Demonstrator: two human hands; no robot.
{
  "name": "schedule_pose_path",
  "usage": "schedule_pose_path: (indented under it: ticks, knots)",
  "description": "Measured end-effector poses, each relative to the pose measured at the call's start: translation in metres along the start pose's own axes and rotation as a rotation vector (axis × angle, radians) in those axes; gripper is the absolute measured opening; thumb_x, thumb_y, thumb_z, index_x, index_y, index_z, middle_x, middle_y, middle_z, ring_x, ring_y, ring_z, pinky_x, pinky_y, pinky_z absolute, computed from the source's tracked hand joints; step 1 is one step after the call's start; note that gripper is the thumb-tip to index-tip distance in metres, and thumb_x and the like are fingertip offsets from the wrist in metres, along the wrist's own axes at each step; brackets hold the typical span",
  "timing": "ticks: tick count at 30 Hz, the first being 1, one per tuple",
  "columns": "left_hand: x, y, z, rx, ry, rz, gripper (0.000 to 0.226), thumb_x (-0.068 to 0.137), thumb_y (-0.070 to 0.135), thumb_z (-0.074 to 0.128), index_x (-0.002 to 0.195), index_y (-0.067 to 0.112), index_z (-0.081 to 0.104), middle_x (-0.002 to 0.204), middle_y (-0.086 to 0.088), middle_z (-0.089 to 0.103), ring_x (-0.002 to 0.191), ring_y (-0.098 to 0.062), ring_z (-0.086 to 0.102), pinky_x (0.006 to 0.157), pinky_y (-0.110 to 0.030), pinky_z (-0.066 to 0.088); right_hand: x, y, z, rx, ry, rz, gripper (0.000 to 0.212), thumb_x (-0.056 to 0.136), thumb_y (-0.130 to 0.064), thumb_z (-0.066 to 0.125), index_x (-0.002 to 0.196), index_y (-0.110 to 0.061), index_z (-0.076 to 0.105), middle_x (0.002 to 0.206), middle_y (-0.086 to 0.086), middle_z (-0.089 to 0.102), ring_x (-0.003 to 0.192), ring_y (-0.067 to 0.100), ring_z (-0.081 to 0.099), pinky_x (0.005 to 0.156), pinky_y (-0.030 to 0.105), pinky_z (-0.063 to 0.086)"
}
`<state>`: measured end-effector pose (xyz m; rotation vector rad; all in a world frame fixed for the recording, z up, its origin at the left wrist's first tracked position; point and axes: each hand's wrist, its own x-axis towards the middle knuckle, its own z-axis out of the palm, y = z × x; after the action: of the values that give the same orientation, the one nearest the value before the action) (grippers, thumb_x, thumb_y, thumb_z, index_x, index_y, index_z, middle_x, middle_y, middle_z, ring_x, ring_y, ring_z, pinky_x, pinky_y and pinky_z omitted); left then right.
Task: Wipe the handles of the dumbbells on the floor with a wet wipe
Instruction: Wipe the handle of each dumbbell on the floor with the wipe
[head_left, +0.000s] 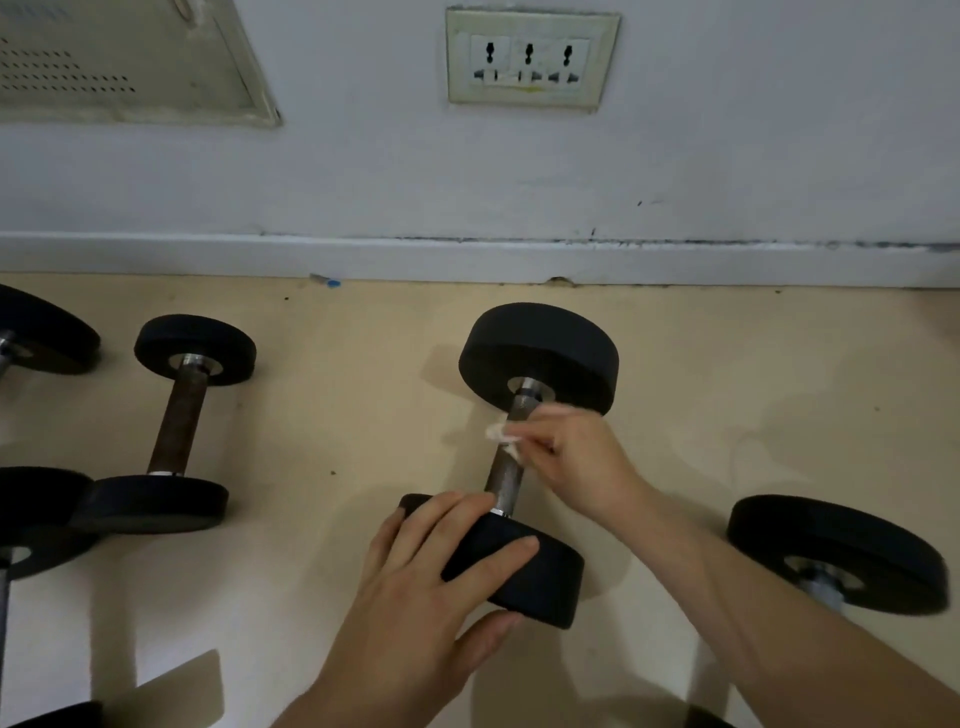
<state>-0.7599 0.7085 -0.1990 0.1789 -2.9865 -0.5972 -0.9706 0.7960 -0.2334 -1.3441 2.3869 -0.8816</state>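
Pale wall (727, 130) across upper frame, beige floor (337, 415) below. Centre of frame: dumbbell (540, 353) lying on floor, handle (506, 473) pointing toward wall. Left hand (415, 582) grips dumbbell's near weight, fingers over top, thumb underneath. Right hand (576, 457) pinches crumpled wet wipe (501, 434) against handle's upper part. Second dumbbell (176, 426) at left, well apart.
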Motion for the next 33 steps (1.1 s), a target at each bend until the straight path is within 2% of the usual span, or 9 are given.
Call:
schedule_pose_path:
  ticks: [4,8,12,14,18,22,24,28,33]
  knots:
    - [0.004,0.003,0.001,0.035,-0.031,0.032,0.053,0.081,0.054,0.053,0.132,0.048,0.043,0.14,0.008,0.044,0.13,-0.019,0.039,0.092,-0.053,0.045,0.005,0.009,0.003,-0.101,0.2,0.153,0.02,0.09,-0.014,0.059,0.106,-0.014,0.072,0.079,0.001,0.058,0.067,0.011,0.05,0.058,0.02,0.039]
    - [0.002,-0.001,0.0,-0.022,-0.029,0.011,0.054,0.081,0.054,0.056,0.133,0.05,0.042,0.141,0.011,0.041,0.131,-0.017,0.037,0.094,-0.051,0.045,-0.012,-0.004,0.014,0.039,0.142,0.079,0.024,0.088,-0.02,0.065,0.111,-0.02,0.071,0.092,-0.002,0.053,0.078,0.006,0.051,0.07,0.016,0.044]
    - [0.0,-0.01,-0.005,-0.104,0.023,0.004,0.049,0.084,0.05,0.054,0.132,0.045,0.046,0.142,0.012,0.039,0.13,-0.015,0.035,0.098,-0.043,0.045,0.009,-0.003,0.023,0.016,0.365,0.17,0.017,0.089,-0.019,0.062,0.095,-0.007,0.073,0.091,0.004,0.058,0.073,0.0,0.043,0.067,0.008,0.042]
    - [-0.003,-0.014,-0.006,-0.137,0.04,-0.02,0.049,0.084,0.051,0.052,0.132,0.045,0.045,0.142,0.013,0.038,0.131,-0.014,0.033,0.098,-0.039,0.045,0.002,-0.01,0.03,0.0,0.328,0.133,0.015,0.089,-0.015,0.062,0.091,-0.007,0.074,0.087,0.003,0.059,0.072,-0.001,0.043,0.067,0.001,0.035]
    - [-0.005,-0.02,-0.007,-0.214,0.095,-0.046,0.044,0.087,0.054,0.051,0.13,0.046,0.049,0.142,0.016,0.037,0.133,-0.012,0.032,0.098,-0.033,0.041,-0.01,-0.014,0.029,0.018,0.095,-0.057,0.012,0.082,-0.007,0.065,0.089,-0.01,0.075,0.085,0.001,0.061,0.074,0.01,0.056,0.073,0.009,0.042]
    - [-0.005,-0.021,-0.012,-0.284,0.116,-0.069,0.047,0.078,0.041,0.063,0.125,0.042,0.055,0.139,0.017,0.04,0.131,-0.015,0.036,0.097,-0.026,0.037,0.025,0.0,0.021,-0.007,0.321,0.027,0.037,0.089,-0.027,0.045,0.084,-0.006,0.074,0.078,0.004,0.057,0.064,0.008,0.048,0.059,0.01,0.037]
    - [-0.005,-0.023,-0.014,-0.318,0.11,-0.089,0.043,0.08,0.038,0.06,0.122,0.043,0.057,0.137,0.019,0.042,0.13,-0.016,0.037,0.097,-0.024,0.035,0.017,-0.005,0.028,0.049,0.313,0.104,0.027,0.091,-0.02,0.05,0.086,-0.008,0.074,0.08,-0.004,0.05,0.066,0.002,0.041,0.059,0.005,0.034]
    - [-0.004,-0.027,-0.015,-0.364,0.142,-0.122,0.037,0.085,0.038,0.056,0.121,0.044,0.058,0.135,0.018,0.045,0.129,-0.018,0.04,0.096,-0.028,0.037,-0.009,-0.006,0.031,0.102,0.064,-0.078,0.014,0.083,-0.011,0.069,0.096,-0.014,0.074,0.092,-0.011,0.045,0.076,-0.001,0.045,0.07,0.005,0.039]
    - [-0.007,-0.034,-0.016,-0.36,0.102,-0.139,0.037,0.09,0.036,0.051,0.126,0.044,0.053,0.139,0.016,0.042,0.131,-0.02,0.037,0.102,-0.021,0.034,0.02,0.004,0.031,0.094,0.339,0.049,0.013,0.086,-0.012,0.066,0.097,-0.01,0.073,0.091,-0.002,0.054,0.076,0.002,0.048,0.068,0.006,0.041]
